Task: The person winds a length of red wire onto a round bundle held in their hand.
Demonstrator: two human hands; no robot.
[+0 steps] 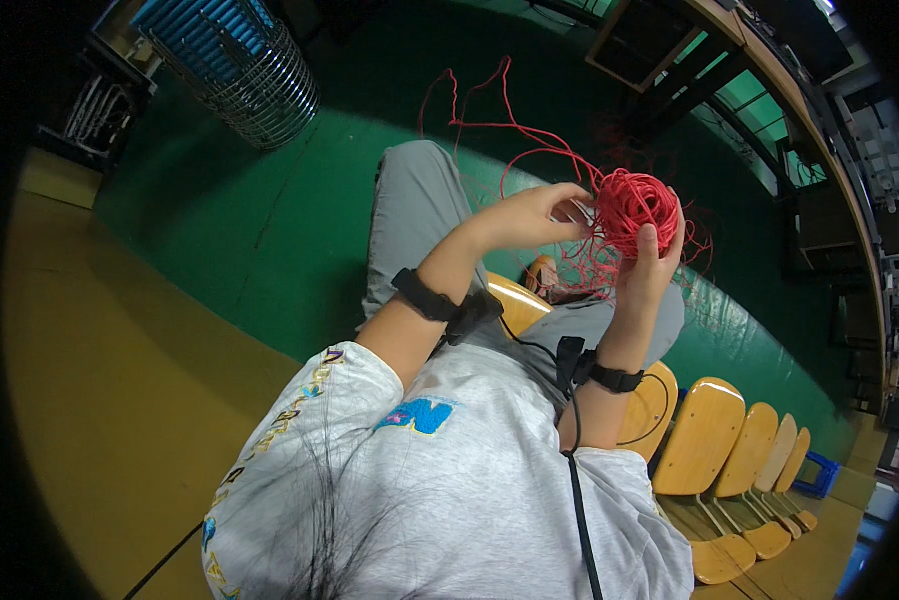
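A loose ball of thin red cord [637,212] is held up over my lap. My right hand [657,245] wraps round its right and lower side, with the thumb pressed on the front. At the ball's left side, my left hand [539,215] has curled fingers gripping strands beside it; the fingertips are partly hidden. Loose red strands [529,128] loop out beyond the ball toward the floor, and a tangle of them [589,268] hangs under it.
Yellow wooden chairs [704,430] stand in a row to my right. A wire basket stack [269,95] with blue items is at the far left. Desks [769,70] run along the far right. Black straps with cables [576,470] circle both forearms. The floor [239,240] is green.
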